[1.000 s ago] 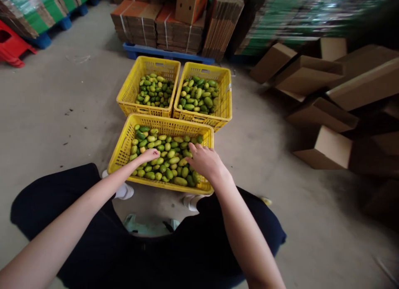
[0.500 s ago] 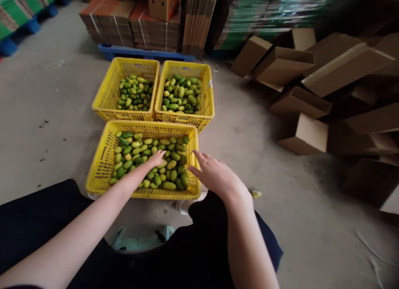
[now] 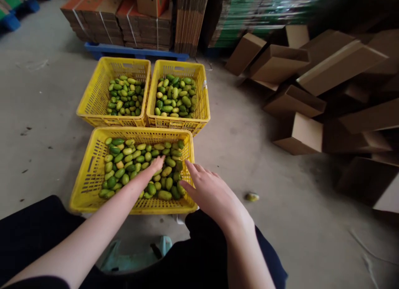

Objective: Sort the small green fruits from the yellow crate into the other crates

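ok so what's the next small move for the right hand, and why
I'd probably lower the right hand slightly leftward, onto the fruit at that end of the near yellow crate. It hangs open over the crate's right edge, thumb apart, while the left hand is among the fruit; whether that one grips any, I can't tell.

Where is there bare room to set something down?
The floor is bare between the near yellow crate and the cardboard boxes, apart from one lone fruit. Left of the crates it is open too, with scattered dark specks. The near crate is crowded: left hand at the piled fruits, right hand by the right rim.
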A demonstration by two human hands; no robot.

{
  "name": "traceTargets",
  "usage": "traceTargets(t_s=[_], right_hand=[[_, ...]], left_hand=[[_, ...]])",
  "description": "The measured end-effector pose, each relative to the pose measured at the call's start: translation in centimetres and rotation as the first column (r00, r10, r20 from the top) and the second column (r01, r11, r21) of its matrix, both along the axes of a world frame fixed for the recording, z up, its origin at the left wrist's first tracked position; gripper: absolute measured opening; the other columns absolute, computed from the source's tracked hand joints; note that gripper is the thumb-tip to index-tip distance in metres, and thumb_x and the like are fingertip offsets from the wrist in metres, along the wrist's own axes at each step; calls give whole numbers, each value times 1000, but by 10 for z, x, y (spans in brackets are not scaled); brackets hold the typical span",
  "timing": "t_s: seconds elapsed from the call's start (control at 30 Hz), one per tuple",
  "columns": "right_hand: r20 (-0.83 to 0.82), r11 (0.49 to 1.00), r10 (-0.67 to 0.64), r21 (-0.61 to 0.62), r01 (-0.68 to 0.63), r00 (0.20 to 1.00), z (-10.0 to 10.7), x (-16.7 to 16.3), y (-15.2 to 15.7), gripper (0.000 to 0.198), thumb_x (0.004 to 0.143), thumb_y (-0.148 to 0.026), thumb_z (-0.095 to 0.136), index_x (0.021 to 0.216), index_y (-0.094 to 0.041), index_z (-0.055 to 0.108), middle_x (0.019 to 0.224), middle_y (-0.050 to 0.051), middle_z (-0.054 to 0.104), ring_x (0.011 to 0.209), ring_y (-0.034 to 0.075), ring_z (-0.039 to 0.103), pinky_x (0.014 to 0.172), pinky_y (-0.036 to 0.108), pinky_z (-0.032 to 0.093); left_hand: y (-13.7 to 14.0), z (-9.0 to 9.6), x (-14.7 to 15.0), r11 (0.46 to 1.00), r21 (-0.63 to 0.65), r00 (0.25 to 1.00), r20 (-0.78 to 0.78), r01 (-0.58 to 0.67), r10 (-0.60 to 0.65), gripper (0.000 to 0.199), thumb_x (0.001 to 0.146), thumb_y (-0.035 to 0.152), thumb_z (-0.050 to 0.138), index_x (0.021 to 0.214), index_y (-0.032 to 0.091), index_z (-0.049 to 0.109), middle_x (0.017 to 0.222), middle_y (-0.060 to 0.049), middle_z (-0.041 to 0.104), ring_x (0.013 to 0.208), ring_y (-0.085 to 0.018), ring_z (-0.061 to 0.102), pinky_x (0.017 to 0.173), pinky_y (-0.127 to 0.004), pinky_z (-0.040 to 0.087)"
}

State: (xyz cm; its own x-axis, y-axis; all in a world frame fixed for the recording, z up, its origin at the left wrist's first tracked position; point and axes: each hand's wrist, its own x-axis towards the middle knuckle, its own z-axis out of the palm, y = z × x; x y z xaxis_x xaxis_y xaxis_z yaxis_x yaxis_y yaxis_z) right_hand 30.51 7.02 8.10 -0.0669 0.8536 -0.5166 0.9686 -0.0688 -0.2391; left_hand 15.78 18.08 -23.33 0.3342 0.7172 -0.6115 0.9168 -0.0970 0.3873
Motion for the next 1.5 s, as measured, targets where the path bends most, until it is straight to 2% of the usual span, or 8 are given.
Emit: traceTargets(t_s=[0.27, 0.37, 0.57, 0.63, 0.83, 1.07, 1.3, 1.5], right_hand=[[57, 999, -30, 31, 28, 998, -19, -11, 10, 68, 92, -38, 52, 152, -15, 28, 148, 25, 42, 126, 37, 54, 93, 48, 50], [18, 995, 19, 93, -21, 1000, -24, -24, 14, 78, 90, -41, 57, 154, -16, 21, 155, 25, 30, 134, 37, 46, 95, 46, 51], [-57, 964, 239, -105, -244, 969, -34, -50, 9, 45, 90, -17, 53, 133, -6, 50, 112, 19, 67, 97, 26, 70, 82, 33, 56], [-36, 957, 253, -140, -255, 967, -39, -53, 5, 36, 87, -9, 51, 123, -5, 57, 108, 18, 68, 93, 26, 72, 77, 31, 57], [28, 941, 231, -259, -216, 973, -42, -57, -2, 34, 80, 2, 53, 111, -7, 66, 103, 20, 70, 94, 26, 72, 74, 31, 57], [77, 928, 216, -327, -180, 973, -37, -67, -5, 40, 77, 4, 54, 115, -5, 64, 105, 22, 69, 94, 28, 72, 73, 31, 56], [64, 942, 201, -287, -174, 978, -41, -78, -14, 33, 83, 3, 47, 109, -6, 66, 100, 22, 70, 93, 29, 71, 70, 32, 55], [52, 942, 197, -285, -175, 979, -45, -80, -10, 36, 86, 3, 40, 105, -9, 68, 98, 22, 70, 90, 30, 70, 67, 35, 50]], left_hand=[[-5, 71, -11, 942, -302, 871, 411, -149, 269, 41, 102, 34, 20, 114, 19, 56, 87, -6, 69, 82, -16, 64, 73, -27, 50], [-32, 110, -25, 832, -550, 669, 589, -79, 453, 41, 97, 50, 35, 98, 18, 61, 81, -6, 66, 74, -15, 62, 70, -27, 50], [-110, 133, -38, 526, -846, 261, 490, -86, 831, 44, 73, 65, 62, 83, 23, 63, 71, -1, 57, 58, -11, 49, 56, -26, 46], [-121, 128, -40, 531, -843, 302, 486, -86, 820, 46, 76, 68, 54, 80, 23, 63, 68, -1, 57, 56, -12, 49, 57, -28, 48], [-84, 89, -44, 876, -333, 814, 356, -347, 458, 35, 91, 38, 36, 93, 23, 67, 78, -5, 68, 78, -19, 65, 73, -32, 54], [-20, 44, -15, 968, -51, 954, 164, -244, 250, 17, 84, 19, 55, 97, 17, 66, 112, -11, 68, 109, -23, 59, 98, -34, 44], [58, 26, 9, 973, 132, 979, -59, -188, 197, 46, 85, 28, 57, 126, 7, 51, 135, -26, 51, 126, -38, 48, 99, -44, 41], [56, 13, 16, 978, 196, 990, -107, -75, 97, 70, 73, 32, 73, 133, 6, 45, 140, -25, 46, 123, -40, 48, 105, -46, 34]])
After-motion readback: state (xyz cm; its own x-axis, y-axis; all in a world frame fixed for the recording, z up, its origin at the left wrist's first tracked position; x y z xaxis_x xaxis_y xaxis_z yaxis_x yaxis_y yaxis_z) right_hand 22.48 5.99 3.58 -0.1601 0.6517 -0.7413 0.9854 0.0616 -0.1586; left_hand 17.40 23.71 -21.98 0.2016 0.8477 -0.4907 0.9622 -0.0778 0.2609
